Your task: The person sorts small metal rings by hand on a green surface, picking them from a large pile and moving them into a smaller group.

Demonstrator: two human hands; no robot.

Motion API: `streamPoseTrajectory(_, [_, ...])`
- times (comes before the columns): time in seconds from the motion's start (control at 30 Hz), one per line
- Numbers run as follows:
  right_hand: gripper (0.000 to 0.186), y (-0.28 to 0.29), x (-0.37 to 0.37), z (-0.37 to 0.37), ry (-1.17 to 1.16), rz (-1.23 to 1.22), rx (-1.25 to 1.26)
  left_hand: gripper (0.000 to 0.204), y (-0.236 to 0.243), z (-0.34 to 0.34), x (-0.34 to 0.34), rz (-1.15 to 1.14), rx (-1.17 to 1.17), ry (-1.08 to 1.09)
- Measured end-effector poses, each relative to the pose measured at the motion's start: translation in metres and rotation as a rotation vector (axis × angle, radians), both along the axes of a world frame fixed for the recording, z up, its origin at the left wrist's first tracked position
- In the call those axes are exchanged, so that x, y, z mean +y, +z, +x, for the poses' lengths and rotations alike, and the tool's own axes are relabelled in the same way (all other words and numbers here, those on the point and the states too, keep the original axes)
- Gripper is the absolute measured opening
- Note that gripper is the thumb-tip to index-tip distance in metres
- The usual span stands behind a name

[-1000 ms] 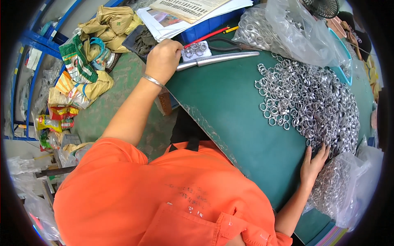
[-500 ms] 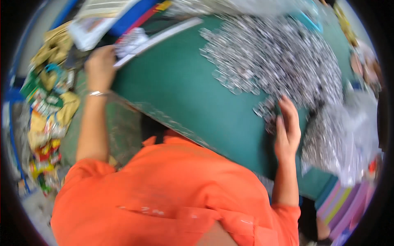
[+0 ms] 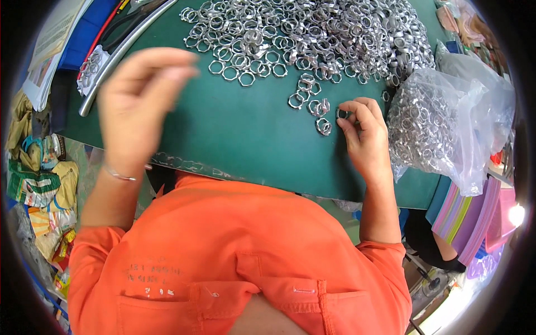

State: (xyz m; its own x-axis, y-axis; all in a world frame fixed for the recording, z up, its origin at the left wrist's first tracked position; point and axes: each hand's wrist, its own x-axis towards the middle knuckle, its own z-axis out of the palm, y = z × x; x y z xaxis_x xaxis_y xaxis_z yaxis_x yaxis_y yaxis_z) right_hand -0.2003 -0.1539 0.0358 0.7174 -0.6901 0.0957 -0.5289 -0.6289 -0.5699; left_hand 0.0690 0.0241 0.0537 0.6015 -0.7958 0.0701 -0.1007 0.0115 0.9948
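A big heap of silver metal rings (image 3: 312, 33) covers the far part of a green table mat (image 3: 245, 139). A few loose rings (image 3: 318, 109) lie at the heap's near edge. My right hand (image 3: 363, 139) rests on the mat beside them, and its fingertips pinch one small ring (image 3: 341, 114). My left hand (image 3: 137, 106) is blurred, raised over the mat's left part with its fingers apart and nothing visible in it. A thin bracelet (image 3: 117, 174) circles that wrist.
A clear plastic bag of rings (image 3: 441, 120) lies at the right. A long metal bar (image 3: 120, 53), a small packet of rings (image 3: 92, 70) and papers (image 3: 53, 42) sit at the far left. Printed sacks (image 3: 39, 190) pile on the floor left; coloured sheets (image 3: 474, 223) stack right.
My left hand has come away from the packet at the far left and now hovers over the mat. My right hand went from flat on the rings to pinching one. The view has swung.
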Motion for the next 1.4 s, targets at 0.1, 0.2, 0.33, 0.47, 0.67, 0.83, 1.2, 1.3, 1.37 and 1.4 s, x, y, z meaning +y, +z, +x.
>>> streamPoseTrajectory(0.1, [0.023, 0.000, -0.004, -0.003, 0.003, 0.055, -0.004, 0.014, 0.004, -0.047, -0.035, 0.245, 0.590, -0.425])
streamPoseTrajectory(0.2, [0.024, 0.006, 0.003, -0.001, -0.056, 0.130, -0.099, 0.013, -0.020, -0.085, -0.052, 0.456, 1.122, -0.798])
streamPoseTrajectory(0.33, [0.023, 0.003, 0.020, 0.001, 0.136, 0.045, 0.000, 0.017, -0.041, -0.107, -0.055, 0.635, 1.302, -0.873])
streamPoseTrajectory(0.47, [0.026, -0.002, 0.018, -0.012, -0.017, 0.149, -0.201, 0.039, -0.042, -0.101, -0.059, 0.677, 1.509, -0.863])
streamPoseTrajectory(0.67, [0.034, 0.017, -0.004, 0.000, 0.042, -0.106, -0.005, 0.041, -0.043, -0.096, -0.056, 0.621, 1.564, -0.768])
streamPoseTrajectory(0.83, [0.031, -0.010, -0.031, -0.011, -0.235, -0.447, 0.263, 0.033, -0.048, -0.096, -0.054, 0.571, 1.574, -0.846])
streamPoseTrajectory(1.2, [0.029, -0.009, -0.016, -0.008, -0.239, -0.495, 0.425, 0.028, -0.047, -0.097, -0.052, 0.558, 1.495, -0.825])
streamPoseTrajectory(1.3, [0.022, 0.006, -0.014, -0.006, -0.133, -0.168, 0.224, 0.028, -0.059, -0.098, -0.052, 0.498, 1.611, -0.875])
streamPoseTrajectory(1.37, [0.020, 0.012, -0.003, 0.002, -0.004, 0.049, 0.016, 0.028, -0.066, -0.099, -0.050, 0.460, 1.711, -0.888])
streamPoseTrajectory(1.4, [0.021, 0.013, 0.005, 0.005, 0.034, 0.057, 0.008, 0.029, -0.059, -0.099, -0.051, 0.510, 1.602, -0.868])
